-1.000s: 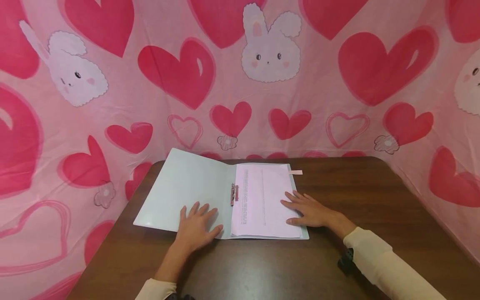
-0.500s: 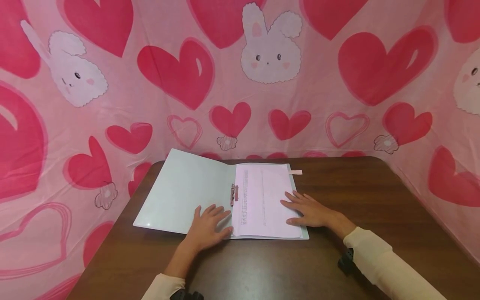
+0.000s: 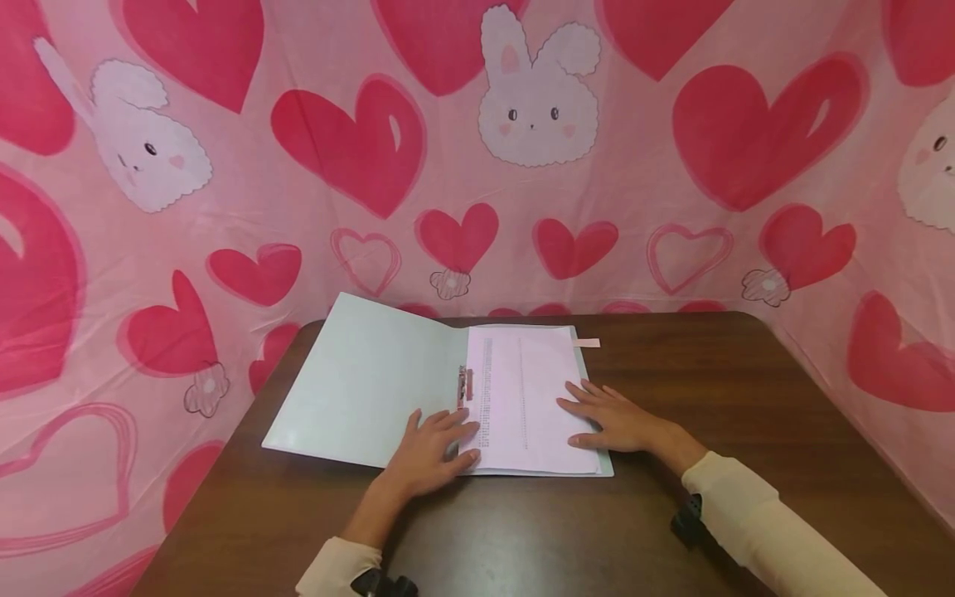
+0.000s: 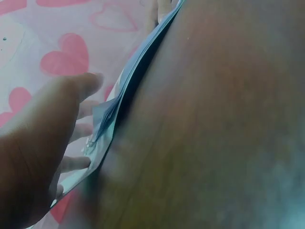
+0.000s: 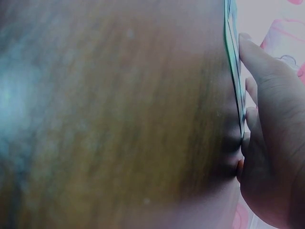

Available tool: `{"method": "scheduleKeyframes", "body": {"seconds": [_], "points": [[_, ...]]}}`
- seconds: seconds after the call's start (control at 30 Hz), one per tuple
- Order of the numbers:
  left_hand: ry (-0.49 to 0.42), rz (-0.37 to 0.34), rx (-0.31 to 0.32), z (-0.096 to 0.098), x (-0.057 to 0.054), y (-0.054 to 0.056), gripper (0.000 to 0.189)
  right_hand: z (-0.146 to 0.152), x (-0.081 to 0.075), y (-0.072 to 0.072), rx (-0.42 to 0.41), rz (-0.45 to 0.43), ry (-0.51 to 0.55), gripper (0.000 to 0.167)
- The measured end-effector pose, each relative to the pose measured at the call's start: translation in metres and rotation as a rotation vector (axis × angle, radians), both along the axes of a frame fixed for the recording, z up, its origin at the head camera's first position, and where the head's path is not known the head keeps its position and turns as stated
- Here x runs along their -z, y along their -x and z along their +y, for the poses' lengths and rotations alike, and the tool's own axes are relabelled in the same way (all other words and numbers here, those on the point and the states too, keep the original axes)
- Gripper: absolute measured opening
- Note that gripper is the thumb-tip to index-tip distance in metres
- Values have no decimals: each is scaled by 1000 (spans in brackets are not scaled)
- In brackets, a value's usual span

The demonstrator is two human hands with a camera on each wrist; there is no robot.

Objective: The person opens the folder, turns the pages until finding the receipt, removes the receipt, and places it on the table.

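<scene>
While the folder [image 3: 395, 365] lies spread on the far part of the table [image 3: 507, 539], its cover [image 3: 328, 406] turned left, the papers [image 3: 540, 381] point their long axis near to far. Fingers loosely extended, gripping nothing, my left hand [image 3: 425, 452] is over their near left corner, my right hand [image 3: 618, 419] on their right edge.

On the worktop [image 3: 701, 381] before us lies an open folder [image 3: 444, 365]: cover [image 3: 351, 381] left, papers [image 3: 537, 390] on the right half, clip [image 3: 465, 385] between them. A tab [image 3: 587, 342] juts beyond its far right side. Of the hands, the left hand [image 3: 431, 452] spans cover and papers nearest us; the right hand [image 3: 615, 419] rests on the papers' right edge. Cloth [image 3: 627, 182] hangs behind.
</scene>
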State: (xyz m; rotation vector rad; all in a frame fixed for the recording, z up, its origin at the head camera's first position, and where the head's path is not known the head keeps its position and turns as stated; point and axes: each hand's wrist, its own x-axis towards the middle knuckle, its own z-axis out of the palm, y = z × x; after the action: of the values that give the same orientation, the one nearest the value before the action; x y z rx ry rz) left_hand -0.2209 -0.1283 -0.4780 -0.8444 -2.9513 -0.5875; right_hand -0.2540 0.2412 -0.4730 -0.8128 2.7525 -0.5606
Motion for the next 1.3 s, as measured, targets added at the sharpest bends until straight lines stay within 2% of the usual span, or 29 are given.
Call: {"method": "scheduleKeyframes", "body": {"seconds": [0.2,0.57,0.87,1.3], "points": [[31,15,29,6,4,4,63,-1,0,0,1,-2,-2,78],[59,18,78,14,5,7,61,-1,1,2,-3,-4,-1,79],[99,17,66,16,9,12,63,1,2,4,-3,-7,12,79],[145,50,63,19,8,12,64,2,3,4,2,-14,30,79]]}}
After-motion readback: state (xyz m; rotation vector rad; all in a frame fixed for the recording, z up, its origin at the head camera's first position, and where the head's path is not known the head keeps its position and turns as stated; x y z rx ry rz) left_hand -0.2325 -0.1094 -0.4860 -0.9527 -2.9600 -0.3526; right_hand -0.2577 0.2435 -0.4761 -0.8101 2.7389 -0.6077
